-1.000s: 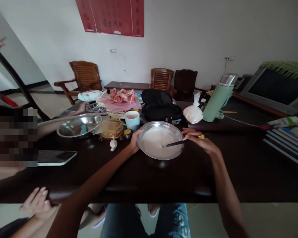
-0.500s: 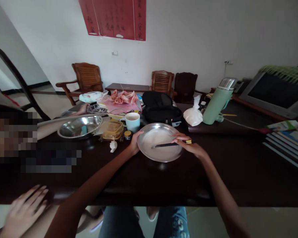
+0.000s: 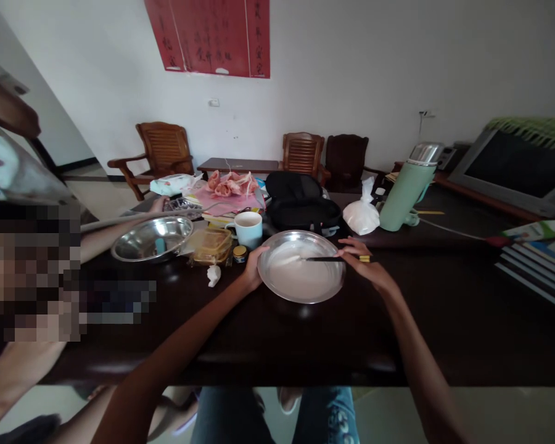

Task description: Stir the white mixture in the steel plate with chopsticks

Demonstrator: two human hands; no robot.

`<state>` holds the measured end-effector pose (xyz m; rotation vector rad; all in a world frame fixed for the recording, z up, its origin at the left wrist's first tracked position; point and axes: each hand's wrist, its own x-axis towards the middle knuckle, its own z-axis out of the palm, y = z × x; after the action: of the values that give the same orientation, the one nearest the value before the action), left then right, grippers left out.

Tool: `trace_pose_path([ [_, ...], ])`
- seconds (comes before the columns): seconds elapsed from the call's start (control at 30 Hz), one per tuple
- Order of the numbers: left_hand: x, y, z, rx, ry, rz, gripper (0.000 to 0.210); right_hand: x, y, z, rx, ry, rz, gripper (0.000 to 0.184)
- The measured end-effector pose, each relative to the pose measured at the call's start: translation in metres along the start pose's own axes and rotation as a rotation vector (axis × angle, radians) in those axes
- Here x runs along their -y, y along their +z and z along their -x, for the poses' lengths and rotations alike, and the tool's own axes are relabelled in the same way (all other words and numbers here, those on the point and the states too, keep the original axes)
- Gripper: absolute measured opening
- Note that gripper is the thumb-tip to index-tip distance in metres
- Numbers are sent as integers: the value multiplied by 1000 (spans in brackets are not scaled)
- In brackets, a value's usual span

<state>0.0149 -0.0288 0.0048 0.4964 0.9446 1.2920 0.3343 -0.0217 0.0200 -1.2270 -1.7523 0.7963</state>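
A shallow steel basin [image 3: 305, 299] on the dark table holds a whitish, milky mixture [image 3: 300, 274]. At its left rim, my left hand [image 3: 256, 265] is closed on the edge of the basin. Over the right rim, my right hand [image 3: 361, 262] grips black chopsticks [image 3: 324, 259] with gold ends. Their tips reach into the mixture near the middle of the basin, lying almost level. A pale blue mug [image 3: 248, 230] and a small dark jar with a gold lid [image 3: 240, 253] stand close to my left hand.
Left are another steel basin [image 3: 141, 251], plastic food boxes [image 3: 210, 245] and crumpled tissue [image 3: 213, 275]. Behind are a black case [image 3: 300, 213], a bag of white powder [image 3: 361, 216] and a green thermos [image 3: 404, 194]. Another person sits left, reaching across; someone stands behind.
My right hand has drawn the chopsticks to the right, their tips sliding from left of centre toward the middle. The neighbour's near hand has risen from the lap; a standing person has appeared at left.
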Motion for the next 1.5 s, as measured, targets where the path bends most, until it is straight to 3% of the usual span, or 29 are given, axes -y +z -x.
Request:
trace_pose_path([
  [0.07,-1,0,1,10,-2,-3,15,-3,-13,0,-25,9,-10,53],
  [0.13,-1,1,2,13,8,3,15,-2,-18,2,73,-14,-16,54],
  [0.23,-1,3,3,8,15,1,18,5,-3,3,222,-59,-12,57],
  [0.33,-1,4,4,-6,14,-5,20,7,6,1,159,-68,9,61],
  [0.43,-2,5,5,-25,12,-11,18,0,-12,0,18,-23,13,62],
  [0.53,-2,6,5,-24,5,-16,18,-3,-22,1,129,-41,-11,57],
  [0.67,-1,4,4,-3,12,-4,17,-1,6,-1,254,-73,-12,57],
  [0.77,-1,3,3,5,23,2,17,-9,8,-6,72,-28,9,54],
  [0.87,-1,2,2,-3,12,-14,16,-17,-19,-4,-60,0,15,49],
  [0.97,-1,1,2,3,12,-14,16,-11,-30,1,106,-45,24,52],
  [1.1,0,1,2,1,6,-9,14,1,1,2,266,-45,22,63],
  [1.2,-1,1,1,11,0,-10,17,-2,3,-1,150,-39,46,59],
  [1.3,0,-1,0,27,10,-10,16,-8,-23,0,2,-28,65,55],
  [1.4,2,-3,-3,29,13,5,17,-3,-30,4,176,-56,37,56],
  [1.5,2,-4,-5,26,-6,17,18,6,-5,5,288,-66,16,58],
])
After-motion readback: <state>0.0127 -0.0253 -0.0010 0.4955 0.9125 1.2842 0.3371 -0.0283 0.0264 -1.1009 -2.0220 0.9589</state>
